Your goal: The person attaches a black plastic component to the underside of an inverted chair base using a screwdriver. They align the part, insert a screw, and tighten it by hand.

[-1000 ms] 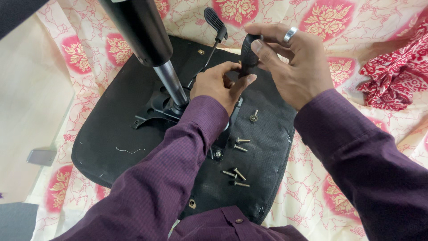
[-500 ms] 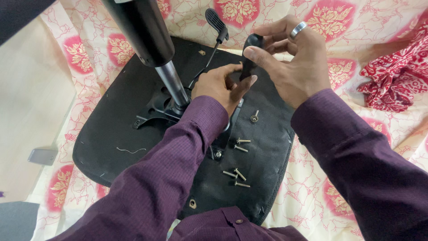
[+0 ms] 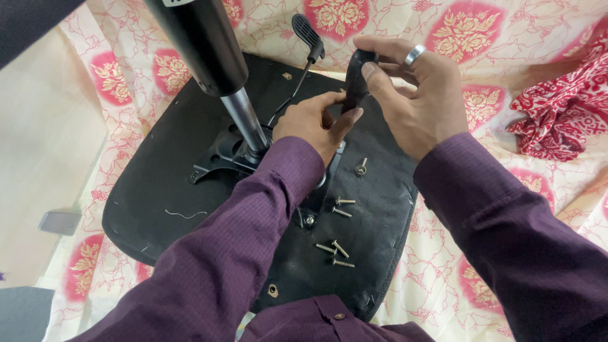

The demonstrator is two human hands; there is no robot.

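Black fabric fills the middle: a chair seat (image 3: 190,190) lies upside down on a flowered cloth (image 3: 506,38), its thick column (image 3: 209,57) rising out of the metal plate (image 3: 221,158). Next, both purple sleeves reach in over it. Right hand (image 3: 415,95) (ring on one finger) wraps its fingers round a black handle (image 3: 354,79) held above the seat's far edge. Left hand (image 3: 313,123) pinches the handle's lower end between thumb and fingers. Smallest of all, loose screws (image 3: 335,247) lie scattered on the seat, near the wrists.
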